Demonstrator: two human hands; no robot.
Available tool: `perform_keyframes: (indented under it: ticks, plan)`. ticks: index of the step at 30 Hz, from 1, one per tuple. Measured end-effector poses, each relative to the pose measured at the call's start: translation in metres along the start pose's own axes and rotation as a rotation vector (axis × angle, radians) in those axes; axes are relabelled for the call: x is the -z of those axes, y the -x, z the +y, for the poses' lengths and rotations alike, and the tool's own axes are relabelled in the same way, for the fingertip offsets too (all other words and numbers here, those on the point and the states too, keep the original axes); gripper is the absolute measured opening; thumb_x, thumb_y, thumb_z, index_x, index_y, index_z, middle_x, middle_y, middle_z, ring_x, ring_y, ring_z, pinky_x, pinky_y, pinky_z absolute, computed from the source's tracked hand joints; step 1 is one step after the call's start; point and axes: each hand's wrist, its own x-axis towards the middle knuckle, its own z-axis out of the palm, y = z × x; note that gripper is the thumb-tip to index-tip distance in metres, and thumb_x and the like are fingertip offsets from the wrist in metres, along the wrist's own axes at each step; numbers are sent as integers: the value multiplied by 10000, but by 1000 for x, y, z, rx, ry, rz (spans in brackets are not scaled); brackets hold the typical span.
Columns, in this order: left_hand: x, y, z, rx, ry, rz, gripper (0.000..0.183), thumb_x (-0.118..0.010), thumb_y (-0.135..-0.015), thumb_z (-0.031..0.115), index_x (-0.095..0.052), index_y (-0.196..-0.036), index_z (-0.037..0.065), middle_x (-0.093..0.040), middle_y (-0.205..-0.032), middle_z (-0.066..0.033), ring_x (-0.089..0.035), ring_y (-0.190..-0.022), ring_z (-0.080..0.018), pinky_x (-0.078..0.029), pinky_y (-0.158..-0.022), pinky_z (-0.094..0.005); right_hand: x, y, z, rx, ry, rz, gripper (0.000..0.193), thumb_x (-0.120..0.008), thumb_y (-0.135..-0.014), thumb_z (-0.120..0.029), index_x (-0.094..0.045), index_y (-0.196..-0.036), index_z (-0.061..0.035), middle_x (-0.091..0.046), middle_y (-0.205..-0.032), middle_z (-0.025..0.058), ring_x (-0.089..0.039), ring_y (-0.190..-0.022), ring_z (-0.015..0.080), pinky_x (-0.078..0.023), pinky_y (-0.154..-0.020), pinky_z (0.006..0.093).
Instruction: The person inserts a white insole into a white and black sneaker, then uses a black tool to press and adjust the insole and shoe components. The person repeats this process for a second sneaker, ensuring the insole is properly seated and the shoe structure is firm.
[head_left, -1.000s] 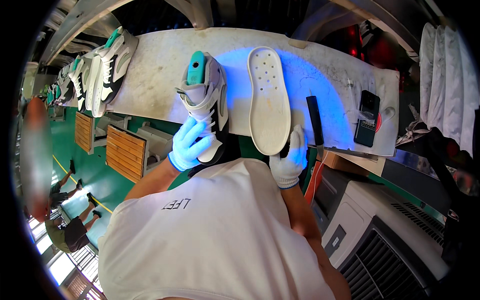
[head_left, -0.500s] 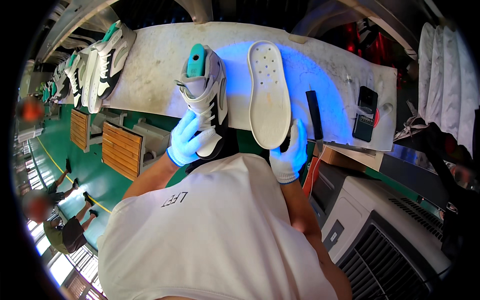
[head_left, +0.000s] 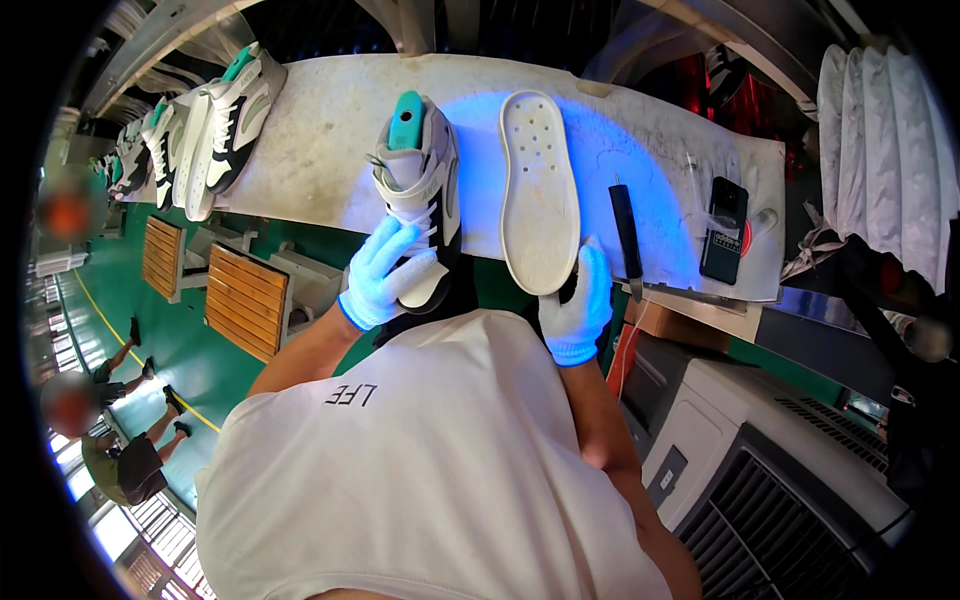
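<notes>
My gloved left hand (head_left: pixel 378 278) is closed around the toe of a white, grey and black sneaker upper (head_left: pixel 445 205), fingers over the laces. A teal shoe last (head_left: pixel 406 122) sticks up out of its collar. To the right, a white shoe sole (head_left: pixel 541 225) lies with its cavity facing up and small holes at its far end. My gloved right hand (head_left: pixel 578 315) pinches the sole's near end at the right, the thumb apparently beneath it. Both near ends jut over the bench's front edge. Upper and sole lie apart, side by side, under blue light.
The worn white bench (head_left: pixel 310 120) carries a black-handled knife (head_left: pixel 625 235) and a dark phone (head_left: pixel 725 228) at the right. More sneakers (head_left: pixel 238 120) and soles line the left end. Wooden-slatted platforms (head_left: pixel 245 300) stand on the green floor; people sit farther left.
My viewpoint has shifted slightly, so the bench and its things sit a little differently in view. Both hands keep their hold on the upper and the sole.
</notes>
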Motion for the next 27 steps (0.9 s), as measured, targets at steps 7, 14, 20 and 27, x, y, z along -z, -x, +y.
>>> perform_keyframes:
  ticks: [7, 14, 20, 27]
  plan:
    - [18, -26, 3, -207, -222, -39, 457, -862, -778, 92, -795, -1230, 86, -763, -1322, -147, -755, -1200, -402, -589, -1039, -580, -3, -10, -11, -33, 22, 26, 617, -869, -888, -91, -644, -1457, -10, -659, -1522, 256, -666, -1348, 468, -562, -1131, 552]
    - [69, -145, 41, 150, 232, 103, 550, -936, -778, 93, -782, -1305, 67, -809, -1214, -147, -806, -1093, -295, -641, -984, -415, 62, -63, -40, 215, -312, 65, 400, -852, -892, -18, -669, -1247, -43, -736, -1318, 206, -710, -1264, 453, -593, -1057, 513]
    - [99, -189, 80, 537, 499, -124, 649, -946, -779, 40, -731, -1389, -15, -819, -1186, -110, -746, -1025, -123, -634, -926, -325, 139, -80, -105, -123, -971, 161, 517, -895, -975, -247, -669, -1315, 70, -746, -1237, 180, -724, -1057, 245, -593, -966, 405]
    - [27, -147, 72, 398, 625, 281, 718, -980, -793, 151, -671, -1431, 35, -737, -1345, -177, -749, -1238, -290, -600, -1103, -421, 111, -106, -98, -313, -1192, -8, 578, -920, -960, -303, -692, -1356, 50, -748, -1258, 101, -696, -1122, 181, -569, -1022, 345]
